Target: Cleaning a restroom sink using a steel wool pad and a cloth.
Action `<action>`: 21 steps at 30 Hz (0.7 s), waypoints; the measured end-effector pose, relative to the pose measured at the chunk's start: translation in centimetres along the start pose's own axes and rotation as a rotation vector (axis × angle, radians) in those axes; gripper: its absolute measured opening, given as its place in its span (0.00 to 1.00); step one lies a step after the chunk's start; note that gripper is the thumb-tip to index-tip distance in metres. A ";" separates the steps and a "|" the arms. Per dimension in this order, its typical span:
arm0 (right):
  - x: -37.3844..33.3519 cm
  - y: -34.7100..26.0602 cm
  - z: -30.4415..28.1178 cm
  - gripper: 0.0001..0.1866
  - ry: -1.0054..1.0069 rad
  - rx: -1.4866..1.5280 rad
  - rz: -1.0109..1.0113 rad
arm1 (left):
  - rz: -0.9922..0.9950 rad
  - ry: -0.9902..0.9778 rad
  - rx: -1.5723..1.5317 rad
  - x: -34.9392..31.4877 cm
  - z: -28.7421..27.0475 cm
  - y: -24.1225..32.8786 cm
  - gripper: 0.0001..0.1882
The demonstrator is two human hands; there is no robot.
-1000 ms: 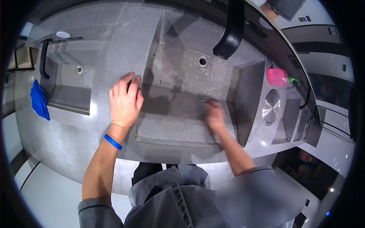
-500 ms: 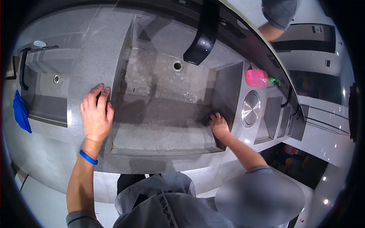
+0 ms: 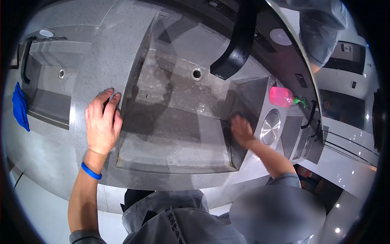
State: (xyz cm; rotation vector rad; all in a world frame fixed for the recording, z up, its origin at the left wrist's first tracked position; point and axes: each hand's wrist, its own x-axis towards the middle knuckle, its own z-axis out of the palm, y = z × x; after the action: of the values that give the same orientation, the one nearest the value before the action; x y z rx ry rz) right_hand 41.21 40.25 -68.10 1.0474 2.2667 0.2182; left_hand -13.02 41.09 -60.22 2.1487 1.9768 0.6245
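My left hand [image 3: 101,124], with a blue band [image 3: 91,171] at the wrist, rests on the grey counter along the left rim of the wide sink [image 3: 170,167]. Its fingers are bent a little and apart; a dark gap shows between them, and I see nothing held. Inside the sink, my right hand [image 3: 242,131] is at the right side wall, blurred by motion. Its fingers look curled, and whatever is under them is hidden. The sink's grey basin is wet, with droplets and darker patches around the round drain [image 3: 197,74].
A black faucet [image 3: 233,53] arches over the sink. On the right ledge are a pink bottle with a green pump [image 3: 281,96] and a round metal lid [image 3: 270,127]. A smaller sink [image 3: 50,97] and a blue cloth [image 3: 19,107] lie to the left. A mirror runs behind.
My right hand has shifted right and slightly up, from the basin's right corner to the side wall. A dark piece seen at its fingertips no longer shows. My left hand stays in place.
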 end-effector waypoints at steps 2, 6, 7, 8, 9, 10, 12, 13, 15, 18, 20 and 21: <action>-2.3 -1.1 -4.8 0.18 -0.421 0.160 -0.316 | -0.003 0.000 -0.009 0.1 0.2 0.0 0.22; 2.2 5.8 -2.8 0.15 -0.118 0.082 0.180 | 0.012 0.000 -0.021 0.5 0.6 0.6 0.22; 5.6 8.4 -3.5 0.14 -0.129 0.209 0.401 | 0.018 0.002 -0.017 0.5 0.5 0.6 0.22; 8.1 10.4 -3.3 0.14 -0.020 0.150 0.361 | 0.021 0.001 -0.022 0.5 0.7 0.5 0.22; 9.9 11.9 -3.0 0.14 0.088 0.091 0.318 | 0.022 -0.001 -0.025 0.5 0.8 0.5 0.23; 10.6 12.3 -1.6 0.14 0.087 0.090 0.328 | 0.031 0.001 -0.029 0.6 0.9 0.5 0.23; 12.2 11.7 3.3 0.16 0.231 0.703 0.794 | 0.012 -0.015 0.002 0.6 0.6 0.7 0.23; 13.2 10.1 4.5 0.16 0.234 0.715 0.787 | 0.011 -0.017 0.015 0.3 0.2 0.7 0.23; 16.4 6.2 5.4 0.17 0.261 2.063 1.502 | 0.000 -0.020 0.021 0.5 0.1 0.6 0.23; 18.6 3.8 5.3 0.16 0.666 2.222 1.803 | 0.017 -0.036 0.041 0.3 0.2 0.7 0.23; 20.1 8.5 8.9 0.15 0.710 2.296 1.785 | 0.034 -0.024 0.032 0.8 0.7 0.8 0.24; 20.4 12.1 10.5 0.13 0.657 2.514 1.795 | 0.030 -0.017 0.010 1.0 0.8 1.0 0.24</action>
State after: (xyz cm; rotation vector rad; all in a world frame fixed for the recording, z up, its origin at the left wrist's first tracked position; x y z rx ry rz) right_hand 45.18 62.19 -81.31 -1.6997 0.2417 1.0073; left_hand -11.70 42.06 -60.39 2.1864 1.9470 0.6003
